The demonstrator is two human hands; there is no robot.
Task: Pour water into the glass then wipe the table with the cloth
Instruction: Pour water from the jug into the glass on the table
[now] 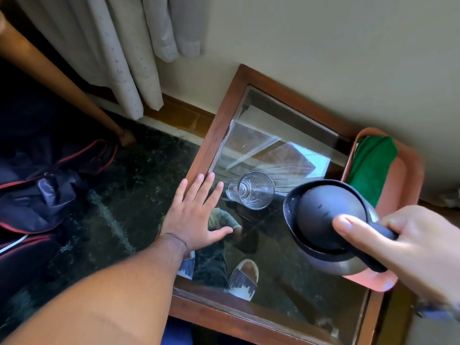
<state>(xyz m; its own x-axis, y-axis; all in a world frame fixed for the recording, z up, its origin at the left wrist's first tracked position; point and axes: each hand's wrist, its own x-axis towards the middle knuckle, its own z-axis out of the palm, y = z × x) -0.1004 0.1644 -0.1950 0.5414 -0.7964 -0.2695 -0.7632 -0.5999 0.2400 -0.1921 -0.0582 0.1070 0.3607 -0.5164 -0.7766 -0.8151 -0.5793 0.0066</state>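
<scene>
A clear glass (251, 190) stands on the glass-topped wooden table (214, 135), with water swirling inside it. My right hand (413, 250) grips the handle of a dark jug (326, 220), held above the table just right of the glass, its spout towards the glass. A thin stream runs from the spout to the glass rim. My left hand (196, 210) lies flat with fingers spread on the table's left edge, just left of the glass. A folded green cloth (371, 168) lies in a pink tray (413, 170) at the table's right side.
A wall runs behind the table and curtains (129, 53) hang at the back left. A dark bag with red trim (49, 192) lies on the dark floor to the left. The table top reflects my feet in slippers.
</scene>
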